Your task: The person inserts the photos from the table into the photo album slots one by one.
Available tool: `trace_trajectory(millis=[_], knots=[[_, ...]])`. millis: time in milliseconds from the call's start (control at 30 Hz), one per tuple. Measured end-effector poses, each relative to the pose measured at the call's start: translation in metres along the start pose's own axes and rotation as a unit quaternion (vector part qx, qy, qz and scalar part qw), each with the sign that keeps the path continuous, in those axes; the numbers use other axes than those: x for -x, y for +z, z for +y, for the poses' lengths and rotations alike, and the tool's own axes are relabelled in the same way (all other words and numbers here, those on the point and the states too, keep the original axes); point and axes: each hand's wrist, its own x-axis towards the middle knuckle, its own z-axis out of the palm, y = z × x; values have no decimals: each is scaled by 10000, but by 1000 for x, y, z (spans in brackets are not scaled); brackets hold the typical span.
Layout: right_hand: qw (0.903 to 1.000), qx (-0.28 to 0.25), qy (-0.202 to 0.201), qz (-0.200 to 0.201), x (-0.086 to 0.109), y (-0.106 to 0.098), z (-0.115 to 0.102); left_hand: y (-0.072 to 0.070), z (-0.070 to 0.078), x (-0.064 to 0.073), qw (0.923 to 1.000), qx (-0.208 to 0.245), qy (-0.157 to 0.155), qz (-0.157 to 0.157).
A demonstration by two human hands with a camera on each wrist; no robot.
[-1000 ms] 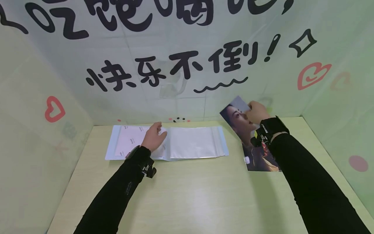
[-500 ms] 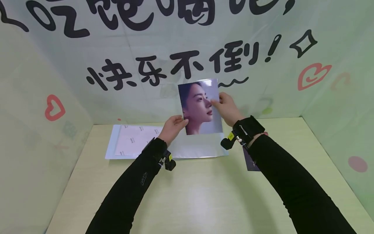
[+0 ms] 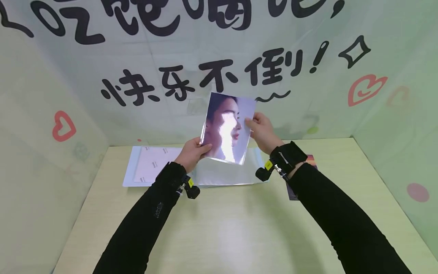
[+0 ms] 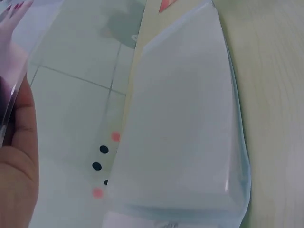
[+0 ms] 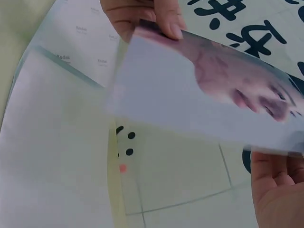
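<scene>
A glossy photo print (image 3: 224,129) of a face in profile is held up above the table, tilted, with a bright glare down its middle. My left hand (image 3: 192,153) pinches its lower left corner, thumb in front. On the right edge, my right hand (image 3: 264,131) grips it, thumb on the front. Below lies an open photo album (image 3: 229,173) with pale blue borders. Its left page (image 3: 154,163) shows a white sheet with small repeated print, reading "Kodak" in the right wrist view. The right page (image 4: 175,118) is a blank clear sleeve.
Another dark photo (image 3: 312,161) with an orange part lies on the table (image 3: 219,228) to the right, mostly hidden under my right forearm. A printed backdrop (image 3: 171,121) with large black writing stands right behind the album, and side walls close in left and right.
My right hand has brought the photo print from the right side to above the album. My left hand has risen from the album's left page and taken its corner. The print now tilts more.
</scene>
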Motion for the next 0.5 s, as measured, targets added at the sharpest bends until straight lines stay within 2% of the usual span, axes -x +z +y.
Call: trace_trajectory(millis=[100, 167, 267, 400, 500], knots=[[9998, -194, -20, -35, -2, -11, -4, -14, 0, 0, 9976, -643, -94, -251], [9997, -53, 65, -234, -3, -20, -7, -24, 3, 2, 9913, -1222, -166, -456], [9948, 567, 318, -783, -2, -31, -10, -37, 13, 3, 9776, -1951, -288, -742], [9749, 1406, 656, -1600, -1, -36, -6, -45, 32, 5, 9553, -2698, -232, -1183], [9636, 1765, 755, -1862, -1, -33, 0, -44, 40, 5, 9377, -3242, -56, -1250]])
